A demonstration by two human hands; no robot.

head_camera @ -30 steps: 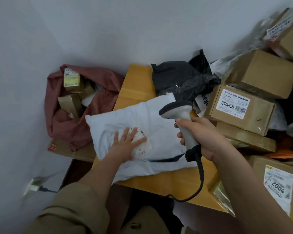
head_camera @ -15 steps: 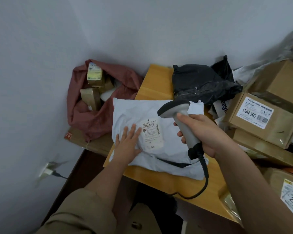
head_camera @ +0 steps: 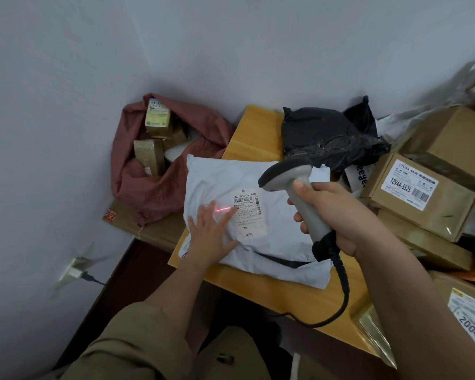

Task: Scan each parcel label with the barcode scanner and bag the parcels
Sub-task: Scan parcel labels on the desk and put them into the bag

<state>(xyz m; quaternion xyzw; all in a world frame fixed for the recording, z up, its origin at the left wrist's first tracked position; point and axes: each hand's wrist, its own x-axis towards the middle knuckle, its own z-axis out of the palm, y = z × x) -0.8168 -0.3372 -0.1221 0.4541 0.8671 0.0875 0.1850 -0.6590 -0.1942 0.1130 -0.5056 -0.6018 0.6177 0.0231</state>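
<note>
A white poly-mailer parcel (head_camera: pixel 280 223) lies flat on the wooden table (head_camera: pixel 247 144). Its white shipping label (head_camera: pixel 248 215) faces up. My left hand (head_camera: pixel 211 234) presses flat on the mailer just left of the label, fingers spread. My right hand (head_camera: pixel 332 215) grips the handle of the grey barcode scanner (head_camera: pixel 288 175), whose head points down at the label. A red scan line (head_camera: pixel 224 209) falls across my left fingertips and the label's left edge. A dark red bag (head_camera: pixel 170 171) with several small boxes inside sits on the floor left of the table.
A black plastic parcel (head_camera: pixel 327 141) lies behind the mailer. Cardboard boxes (head_camera: pixel 422 196) are stacked at the right, one more (head_camera: pixel 466 311) at the lower right. The scanner's black cable (head_camera: pixel 340 292) loops off the table's front edge. A wall plug (head_camera: pixel 74 272) sits low left.
My left hand slid off the label to its left side. The scanner has tilted down toward the label and a red scan line now shows. The view shifted left.
</note>
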